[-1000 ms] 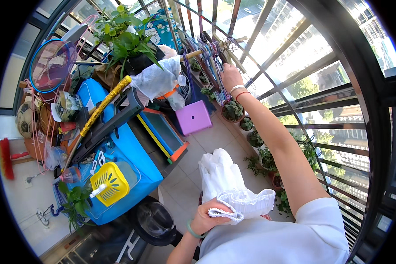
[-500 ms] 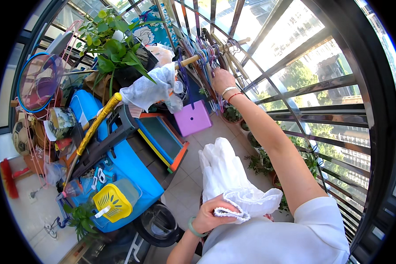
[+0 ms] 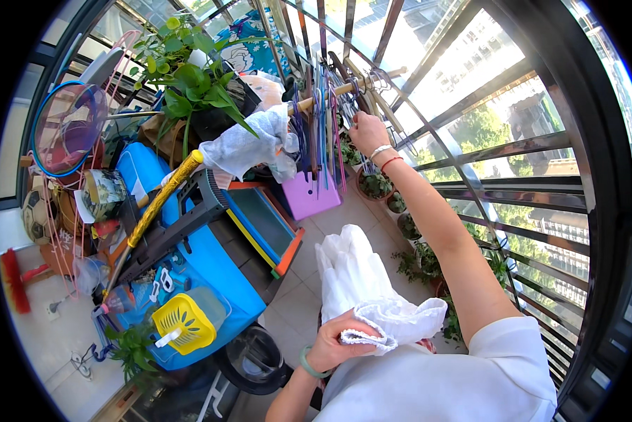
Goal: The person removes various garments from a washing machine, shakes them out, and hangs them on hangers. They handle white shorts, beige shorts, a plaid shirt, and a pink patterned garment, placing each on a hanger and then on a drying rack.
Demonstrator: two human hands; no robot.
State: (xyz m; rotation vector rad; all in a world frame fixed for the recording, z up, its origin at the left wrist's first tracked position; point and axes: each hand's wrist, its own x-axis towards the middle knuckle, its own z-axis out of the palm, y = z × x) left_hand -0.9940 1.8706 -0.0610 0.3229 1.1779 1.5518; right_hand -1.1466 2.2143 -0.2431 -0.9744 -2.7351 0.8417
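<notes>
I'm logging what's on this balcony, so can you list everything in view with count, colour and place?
White cloth: one, white, held at lower centre.
Hangers: many, mixed colours, on the wooden rod at top centre.
Grey cloth: one, draped over the rod's left end.
Purple box: one, on the floor below the hangers.
Leafy plant: one, green, upper left.
Yellow basket: one, lower left.
Small potted plants: several, along the railing.
Racket: one, blue-rimmed, far left.
Left hand: grips the white cloth.
Right hand: at the hangers.
</notes>
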